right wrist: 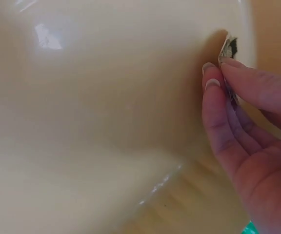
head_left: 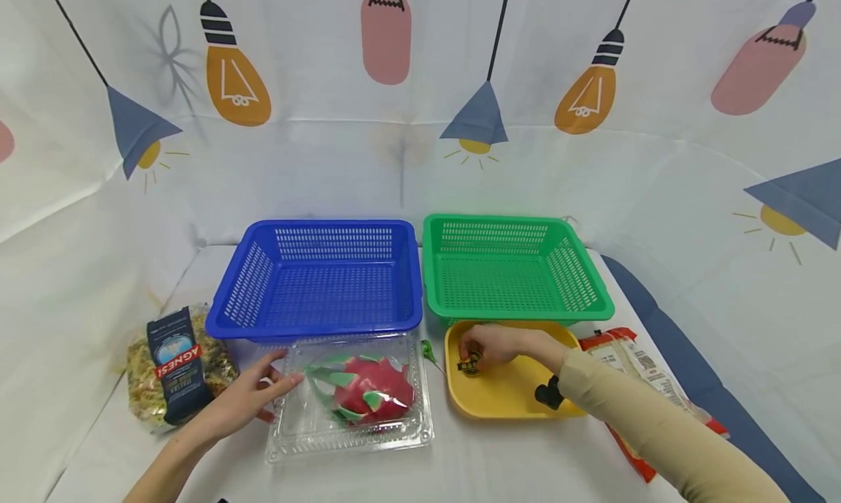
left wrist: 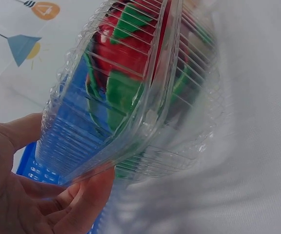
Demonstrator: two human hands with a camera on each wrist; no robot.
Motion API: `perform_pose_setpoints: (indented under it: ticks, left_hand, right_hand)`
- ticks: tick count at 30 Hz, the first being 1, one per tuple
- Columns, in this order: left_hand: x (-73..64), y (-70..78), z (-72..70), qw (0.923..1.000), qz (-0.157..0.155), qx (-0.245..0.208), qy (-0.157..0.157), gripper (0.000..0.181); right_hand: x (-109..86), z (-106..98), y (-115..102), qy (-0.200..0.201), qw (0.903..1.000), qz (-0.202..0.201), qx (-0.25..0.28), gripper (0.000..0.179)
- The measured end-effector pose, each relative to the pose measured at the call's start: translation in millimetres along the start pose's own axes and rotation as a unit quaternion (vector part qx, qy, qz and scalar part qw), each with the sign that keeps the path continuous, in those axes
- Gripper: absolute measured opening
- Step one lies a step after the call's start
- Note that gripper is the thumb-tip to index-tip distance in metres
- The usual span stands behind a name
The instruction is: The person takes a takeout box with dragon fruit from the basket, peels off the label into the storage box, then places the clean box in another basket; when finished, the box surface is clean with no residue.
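A hinged clear plastic container lies on the table with a red dragon fruit with green leaves inside. My left hand grips its left edge, the thumb on the lid side and the fingers curled beneath in the left wrist view. Over the yellow tray, my right hand pinches a small flat black-and-gold piece between thumb and fingertips. The piece looks like a label, its lower part hidden by the fingers.
Behind stand a blue basket and a green basket. A pasta bag lies at the left, a red-and-white packet under the right forearm. A small green item on a thin stick lies between container and tray.
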State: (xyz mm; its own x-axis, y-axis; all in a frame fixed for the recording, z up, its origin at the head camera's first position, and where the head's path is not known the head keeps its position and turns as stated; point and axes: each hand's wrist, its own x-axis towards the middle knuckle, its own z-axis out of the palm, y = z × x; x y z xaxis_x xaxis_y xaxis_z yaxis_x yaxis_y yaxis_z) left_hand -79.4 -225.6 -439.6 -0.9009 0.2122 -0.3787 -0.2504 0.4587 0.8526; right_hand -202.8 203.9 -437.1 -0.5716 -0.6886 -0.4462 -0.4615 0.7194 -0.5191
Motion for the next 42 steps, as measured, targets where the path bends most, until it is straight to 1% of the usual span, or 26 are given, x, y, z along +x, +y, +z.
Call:
perform_pose_setpoints:
  ticks: [3,5,6,9,12,15,20,25,30,35,37,38,42]
  left_hand:
    - [0.1,0.6,-0.5,1.0000,0.000,-0.001,-0.002,0.078]
    - [0.1,1.0,-0.7,1.0000,0.000,-0.002,-0.001,0.078]
    - [0.3,1.0,-0.9,1.0000,0.001,-0.002,-0.001,0.078]
    - [0.9,0.2,-1.4,1.0000,0.002,0.000,0.001,0.078]
    - [1.9,-1.3,-0.8,1.0000,0.000,0.000,0.003,0.079]
    - [3.4,-2.8,0.2,1.0000,0.000,-0.002,0.003,0.078]
    - [4.2,-4.4,-0.1,1.0000,0.004,-0.003,0.002,0.078]
    - [2.6,-4.3,-0.4,1.0000,0.002,-0.006,0.001,0.077]
    - [2.9,-3.2,-0.8,1.0000,0.008,-0.004,0.002,0.077]
    - [4.1,-3.5,-1.0,0.9999,0.009,0.002,0.006,0.076]
    - [4.5,-3.8,-0.9,0.9999,0.007,0.004,0.009,0.076]
    - [4.7,-4.0,-0.8,0.9999,0.006,0.005,0.011,0.076]
    - [4.5,-4.1,-1.0,0.9998,0.004,0.008,0.015,0.075]
  right_hand:
    - [1.8,1.4,0.9,-0.001,1.0000,-0.004,0.007,0.026]
    - [2.3,2.1,-1.1,0.002,1.0000,-0.009,0.002,0.023]
    - [2.5,2.6,-2.5,0.006,0.9998,-0.017,-0.009,0.020]
    - [4.4,4.7,-6.7,0.013,0.9990,-0.025,-0.036,0.014]
    - [6.0,6.1,-9.7,0.016,0.9974,-0.013,-0.069,0.018]
    - [5.2,6.5,-10.1,0.008,0.9974,0.016,-0.069,0.020]
    - [-0.2,5.7,-5.2,-0.015,0.9983,0.047,-0.032,0.020]
    - [-3.4,7.1,2.8,-0.022,0.9972,0.070,-0.014,0.020]
    - [-7.5,7.4,10.0,-0.022,0.9966,0.079,0.005,0.019]
    - [-18.9,-0.6,8.4,-0.024,0.9953,0.090,0.024,0.012]
    - [-25.3,-4.4,4.9,-0.017,0.9954,0.086,0.039,0.008]
    - [-28.3,-5.7,2.8,-0.013,0.9958,0.076,0.050,0.007]
    - [-39.7,-5.6,-13.9,0.013,0.9952,0.020,0.095,0.008]
